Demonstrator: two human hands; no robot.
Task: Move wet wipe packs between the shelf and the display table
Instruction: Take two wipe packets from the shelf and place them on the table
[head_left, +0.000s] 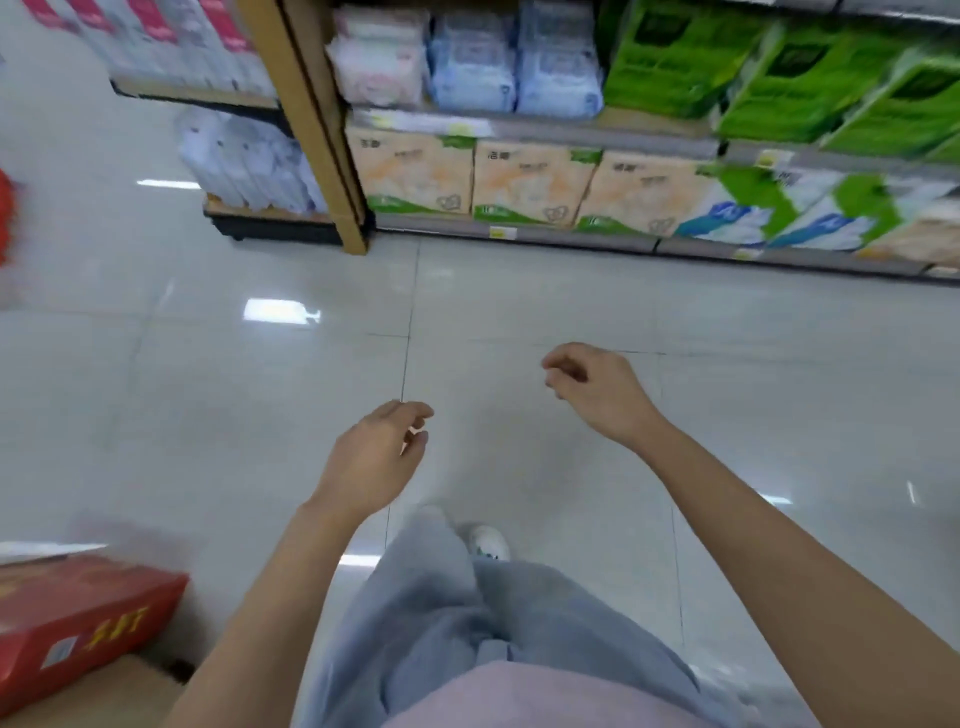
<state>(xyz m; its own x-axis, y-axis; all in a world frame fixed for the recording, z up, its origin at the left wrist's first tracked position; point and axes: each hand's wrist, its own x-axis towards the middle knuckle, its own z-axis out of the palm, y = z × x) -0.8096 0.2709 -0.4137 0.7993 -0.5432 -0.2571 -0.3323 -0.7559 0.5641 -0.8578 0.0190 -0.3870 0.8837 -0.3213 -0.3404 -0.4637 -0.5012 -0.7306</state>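
Approach step, I'd judge. Left hand (371, 457) and right hand (592, 387) mid-frame, both empty, fingers loosely curled. Wipe packs (470, 62) on shelf (524, 123), upper centre. Next: step closer, reach, grip one.

I see pale blue packs (514, 67), pink and white packs (376, 60) and bright green packages (675, 57) with dark panels. The peach packs (415, 174) carry a green band. The shelf frame (311, 130) is tan. The red box (78, 618) has yellow characters. The floor (234, 415) is glossy pale grey tiles.
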